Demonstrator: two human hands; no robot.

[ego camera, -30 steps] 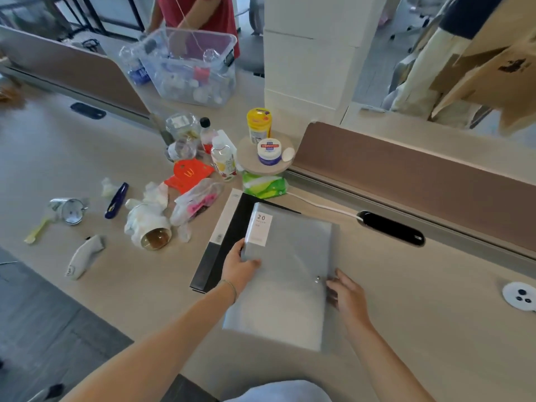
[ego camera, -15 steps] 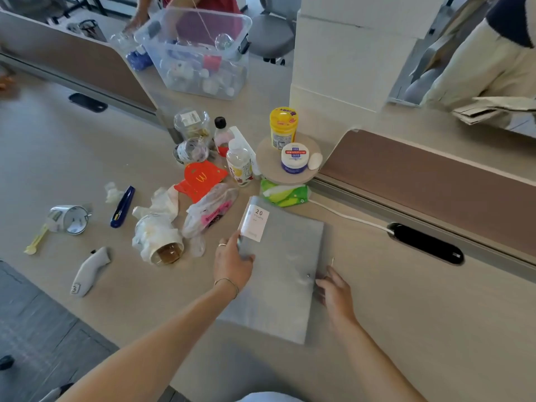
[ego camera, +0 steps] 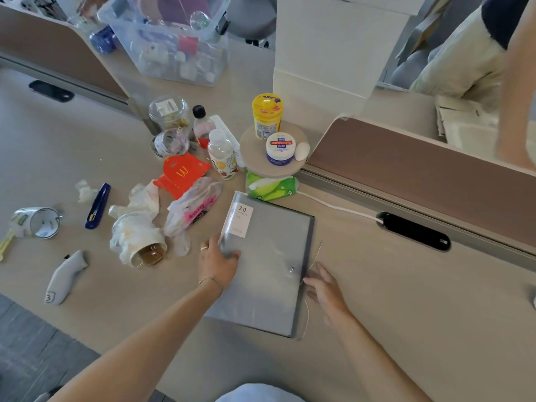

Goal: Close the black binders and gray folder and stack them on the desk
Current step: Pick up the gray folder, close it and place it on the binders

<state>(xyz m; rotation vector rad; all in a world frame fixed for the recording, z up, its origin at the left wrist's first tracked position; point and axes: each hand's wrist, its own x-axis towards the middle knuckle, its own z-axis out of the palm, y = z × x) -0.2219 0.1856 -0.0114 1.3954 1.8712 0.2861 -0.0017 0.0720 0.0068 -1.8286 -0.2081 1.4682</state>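
The gray folder [ego camera: 266, 256] lies shut and flat on the desk [ego camera: 406, 314], covering the stack beneath it; only a thin dark edge [ego camera: 307, 256] of a black binder shows along its right side. A white label marked 20 sits at its top left corner. My left hand [ego camera: 217, 261] grips the folder's left edge, thumb on the cover. My right hand [ego camera: 326, 291] rests with spread fingers against the folder's right edge, by its snap and thin elastic cord.
Left of the folder lie a plastic bag [ego camera: 193, 208], a crumpled cup [ego camera: 136, 242], a red carton [ego camera: 181, 174], a blue cutter [ego camera: 98, 206] and bottles. A green wipes pack [ego camera: 271, 187] touches the folder's far end. A white cable [ego camera: 336, 207] runs to a black grommet [ego camera: 414, 232]. A divider [ego camera: 420, 169] stands behind.
The gray folder slid left over the black binders, which showed at its left a second ago and are now covered. Both hands stayed on its edges.
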